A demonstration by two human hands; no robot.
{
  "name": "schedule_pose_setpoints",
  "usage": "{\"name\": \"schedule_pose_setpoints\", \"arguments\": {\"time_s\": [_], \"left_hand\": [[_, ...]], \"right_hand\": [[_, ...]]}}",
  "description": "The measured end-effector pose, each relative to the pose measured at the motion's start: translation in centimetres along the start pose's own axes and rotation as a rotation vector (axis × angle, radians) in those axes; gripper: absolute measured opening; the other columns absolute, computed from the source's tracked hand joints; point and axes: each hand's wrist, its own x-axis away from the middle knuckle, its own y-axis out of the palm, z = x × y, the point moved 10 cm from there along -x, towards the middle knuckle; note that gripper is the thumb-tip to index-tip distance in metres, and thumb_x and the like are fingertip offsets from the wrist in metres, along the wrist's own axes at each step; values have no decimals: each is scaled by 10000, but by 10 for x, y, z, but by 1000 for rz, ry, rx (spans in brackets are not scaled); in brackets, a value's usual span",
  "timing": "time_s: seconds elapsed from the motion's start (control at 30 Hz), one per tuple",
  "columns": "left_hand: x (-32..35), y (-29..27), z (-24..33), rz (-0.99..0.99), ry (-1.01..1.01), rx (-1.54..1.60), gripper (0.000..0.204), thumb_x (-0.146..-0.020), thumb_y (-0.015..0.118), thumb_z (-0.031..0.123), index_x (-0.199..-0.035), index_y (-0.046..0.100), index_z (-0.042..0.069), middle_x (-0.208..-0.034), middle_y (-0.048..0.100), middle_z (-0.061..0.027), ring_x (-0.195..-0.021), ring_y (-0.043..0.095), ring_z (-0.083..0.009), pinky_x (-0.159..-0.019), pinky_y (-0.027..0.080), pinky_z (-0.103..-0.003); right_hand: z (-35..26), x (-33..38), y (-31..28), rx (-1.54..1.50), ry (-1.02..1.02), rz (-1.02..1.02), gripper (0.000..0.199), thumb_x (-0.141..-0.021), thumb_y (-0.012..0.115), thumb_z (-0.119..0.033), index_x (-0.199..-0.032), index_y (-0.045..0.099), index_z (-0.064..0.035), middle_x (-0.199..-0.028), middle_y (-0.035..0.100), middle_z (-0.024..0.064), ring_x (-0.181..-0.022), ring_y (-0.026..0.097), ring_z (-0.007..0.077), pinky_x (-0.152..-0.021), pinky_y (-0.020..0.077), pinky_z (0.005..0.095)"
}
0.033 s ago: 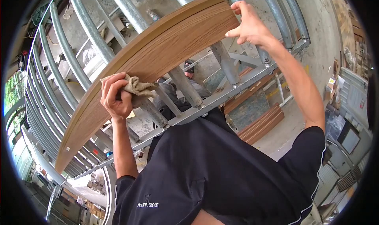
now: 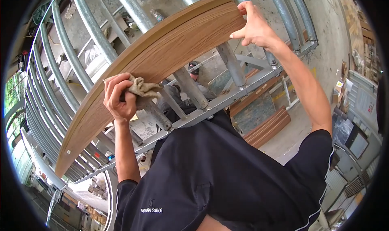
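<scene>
A long wood-grain board [image 2: 182, 40] with a raised lip along its far edge lies across metal pipe rails, bowed by the lens. My left hand [image 2: 120, 95] is closed around a crumpled beige rag [image 2: 142, 87], pressed against the board left of its middle. At the board's right end, my right hand [image 2: 259, 30] spans the width, fingers at the far corner and thumb by the near edge. The palm stays off the board's face. Part of the left fingers' grip is hidden by the rag.
Curved galvanised pipes [image 2: 87, 22] form a rack under and beyond the board. Its square steel rail [image 2: 227, 99] runs close to my body. Brown boards [image 2: 267, 127] lie stacked below right. A plastic bottle [image 2: 157, 15] and scraps litter the concrete floor.
</scene>
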Motion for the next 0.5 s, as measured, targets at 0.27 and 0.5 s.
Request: {"name": "schedule_pose_setpoints", "arguments": {"time_s": [0.27, 0.5], "left_hand": [[-5, 4, 4, -8, 23, 42, 248, -619, 544, -62, -828, 659, 5, -964, 693, -125, -932, 630, -309, -873, 497, -388], [-11, 14, 12, -13, 33, 86, 246, -622, 551, -60, -829, 660, 15, -984, 690, -117, -954, 626, -308, -880, 497, -393]], "right_hand": [[-14, 1, -5, 247, -145, 102, 1001, -622, 855, -80, -1460, 308, -113, -1396, 372, 185, -1320, 375, 314, -753, 609, 311], [-30, 11, -24, 394, -246, 239, 960, -603, 847, -103, -1429, 360, -133, -1480, 306, 153, -1350, 329, 314, -884, 575, 327]]}}
